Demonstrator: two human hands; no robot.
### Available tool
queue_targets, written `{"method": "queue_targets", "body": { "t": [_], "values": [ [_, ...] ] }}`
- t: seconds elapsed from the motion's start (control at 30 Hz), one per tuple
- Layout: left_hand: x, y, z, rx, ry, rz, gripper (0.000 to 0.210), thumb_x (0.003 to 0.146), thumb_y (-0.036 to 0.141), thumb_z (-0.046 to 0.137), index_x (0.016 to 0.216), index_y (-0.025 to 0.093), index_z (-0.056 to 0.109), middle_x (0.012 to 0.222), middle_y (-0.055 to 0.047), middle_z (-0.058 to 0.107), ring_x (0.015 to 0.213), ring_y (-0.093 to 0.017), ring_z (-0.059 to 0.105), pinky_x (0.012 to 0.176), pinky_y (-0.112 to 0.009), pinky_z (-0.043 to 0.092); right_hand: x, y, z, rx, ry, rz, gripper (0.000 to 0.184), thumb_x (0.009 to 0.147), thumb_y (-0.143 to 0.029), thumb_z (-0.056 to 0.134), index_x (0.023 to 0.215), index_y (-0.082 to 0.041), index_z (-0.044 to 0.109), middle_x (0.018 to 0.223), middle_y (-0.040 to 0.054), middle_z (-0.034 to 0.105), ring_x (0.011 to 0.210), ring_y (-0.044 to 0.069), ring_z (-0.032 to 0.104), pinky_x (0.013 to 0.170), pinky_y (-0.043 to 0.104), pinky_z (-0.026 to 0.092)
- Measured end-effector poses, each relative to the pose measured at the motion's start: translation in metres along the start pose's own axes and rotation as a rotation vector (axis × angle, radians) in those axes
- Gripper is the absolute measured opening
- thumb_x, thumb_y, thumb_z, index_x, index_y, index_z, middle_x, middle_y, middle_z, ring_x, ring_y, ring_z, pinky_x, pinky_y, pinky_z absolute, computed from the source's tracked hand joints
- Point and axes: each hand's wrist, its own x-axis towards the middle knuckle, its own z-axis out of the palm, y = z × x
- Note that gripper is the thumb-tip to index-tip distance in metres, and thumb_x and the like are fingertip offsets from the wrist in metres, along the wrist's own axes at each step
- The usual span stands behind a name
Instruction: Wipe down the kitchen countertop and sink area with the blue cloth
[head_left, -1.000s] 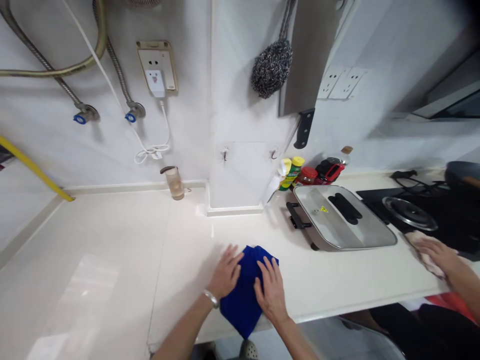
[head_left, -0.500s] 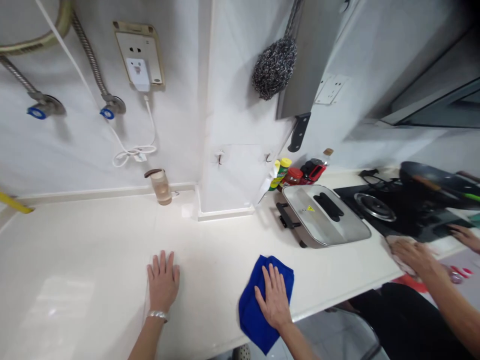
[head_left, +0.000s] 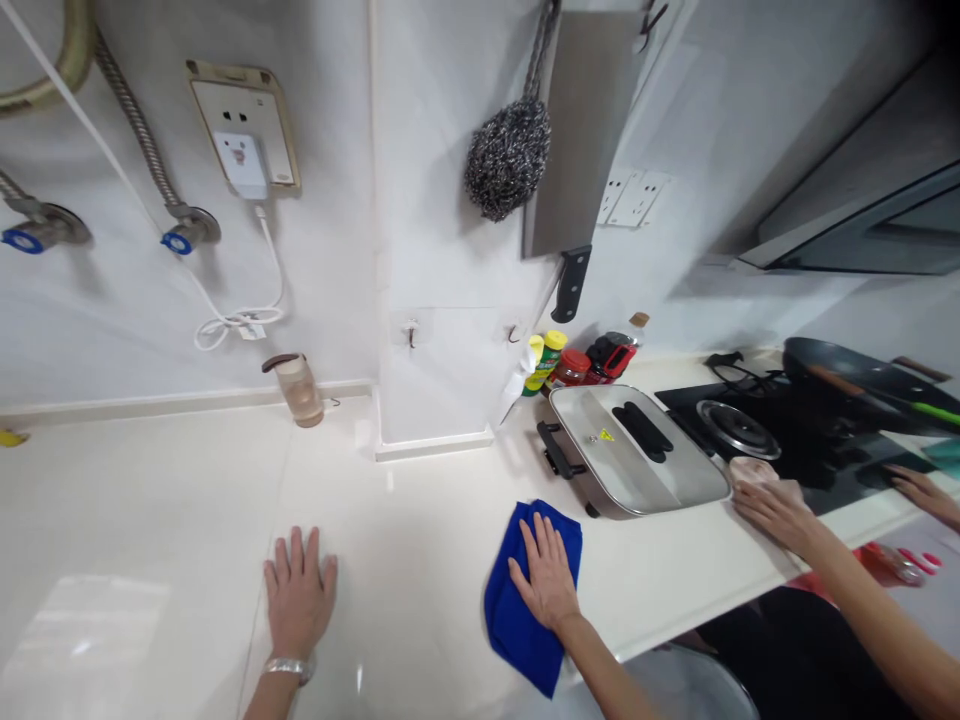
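Observation:
My left hand lies flat on the white countertop, fingers spread, with a silver bracelet at the wrist. It holds nothing. To the right, my right hand rests palm down on a folded blue cloth, fingers extended and pressing it against the counter near the front edge. One corner of the cloth hangs over that edge. Just beyond the cloth stands a rectangular electric pan with a lid and black handles. A bottle with brownish liquid stands against the wall, behind my left hand.
A co-worker's hand holds a pale cloth by the pan's right corner; their other hand is by the cooktop. A wok sits there. A cleaver and steel scrubber hang above; condiment bottles stand behind the pan.
My right hand and the blue cloth have slid slightly right, closer to the pan. My left hand stays put on the counter. The co-worker's cloth hand has moved left to the pan. The view has shifted.

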Motion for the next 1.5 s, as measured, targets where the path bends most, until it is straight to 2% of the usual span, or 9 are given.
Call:
{"method": "queue_targets", "body": {
  "t": [0.13,0.33,0.43,0.57,0.87,1.07,1.23,1.33,1.5],
  "values": [
    [-0.001,0.004,0.001,0.036,0.053,-0.009,0.065,0.095,0.048,0.027,0.148,0.014,0.043,0.162,-0.015,0.030,0.154,-0.034,0.007,0.124,-0.060,0.016,0.029,0.010,0.010,0.024,-0.001,-0.032,0.071,0.094,-0.041,0.044,0.157,-0.017,0.020,0.167,0.0133,0.009,0.151,0.038,0.014,0.119,0.060,0.026],
    [0.002,0.003,-0.003,0.074,-0.029,-0.046,0.067,0.095,0.050,0.026,0.148,0.013,0.044,0.162,-0.015,0.032,0.154,-0.034,0.013,0.124,-0.058,0.017,0.077,0.019,0.030,0.124,0.057,-0.013,0.080,0.092,-0.039,0.043,0.157,-0.008,0.007,0.165,0.0189,0.015,0.150,0.035,0.018,0.120,0.057,0.026],
    [0.001,0.004,-0.005,0.088,-0.037,-0.057,0.066,0.094,0.051,0.027,0.148,0.015,0.044,0.162,-0.012,0.032,0.154,-0.032,0.012,0.125,-0.056,0.018,0.105,0.021,0.041,0.144,0.041,0.017,0.074,0.092,-0.036,0.040,0.154,-0.003,0.018,0.164,0.0215,0.016,0.151,0.035,0.017,0.121,0.055,0.023],
    [-0.001,0.003,-0.005,0.084,-0.015,-0.067,0.064,0.093,0.050,0.032,0.150,0.022,0.042,0.162,-0.008,0.032,0.154,-0.028,0.014,0.125,-0.055,0.019,0.147,0.027,0.056,0.117,0.040,0.057,0.065,0.091,-0.032,0.038,0.148,0.001,0.032,0.160,0.0240,0.024,0.150,0.035,0.019,0.121,0.052,0.022],
    [0.000,-0.003,-0.005,0.140,-0.057,-0.069,0.064,0.095,0.051,0.031,0.150,0.019,0.040,0.163,-0.007,0.031,0.154,-0.028,0.014,0.125,-0.055,0.021,0.224,0.058,0.088,0.108,0.143,0.196,0.062,0.090,-0.027,0.035,0.144,0.004,0.036,0.155,0.0285,0.034,0.148,0.037,0.022,0.117,0.053,0.028],
    [0.002,-0.005,-0.006,0.165,-0.083,-0.073,0.064,0.094,0.051,0.031,0.148,0.020,0.043,0.163,-0.006,0.032,0.154,-0.027,0.015,0.124,-0.055,0.023,0.261,0.076,0.115,0.078,0.226,0.296,0.063,0.088,-0.026,0.040,0.142,0.005,0.038,0.153,0.0308,0.033,0.146,0.041,0.025,0.115,0.061,0.029],
    [0.001,-0.010,-0.003,0.170,-0.089,-0.069,0.064,0.094,0.053,0.030,0.148,0.020,0.043,0.163,-0.006,0.032,0.154,-0.028,0.016,0.122,-0.057,0.027,0.288,0.084,0.138,0.064,0.287,0.399,0.060,0.086,-0.024,0.038,0.137,0.006,0.044,0.149,0.0305,0.038,0.143,0.041,0.029,0.114,0.059,0.031],
    [0.001,-0.014,0.000,0.170,-0.080,-0.066,0.064,0.094,0.053,0.029,0.146,0.020,0.044,0.162,-0.007,0.034,0.154,-0.028,0.017,0.121,-0.057,0.030,0.300,0.090,0.145,0.066,0.292,0.422,0.062,0.084,-0.026,0.040,0.135,0.009,0.045,0.148,0.0332,0.039,0.143,0.042,0.028,0.115,0.056,0.030],
    [0.001,-0.016,0.001,0.176,-0.071,-0.065,0.064,0.094,0.053,0.029,0.146,0.019,0.044,0.161,-0.008,0.035,0.154,-0.029,0.017,0.120,-0.058,0.031,0.310,0.106,0.145,0.085,0.253,0.394,0.063,0.084,-0.028,0.039,0.136,0.007,0.046,0.145,0.0304,0.044,0.141,0.038,0.030,0.116,0.051,0.028]
  ]
}}
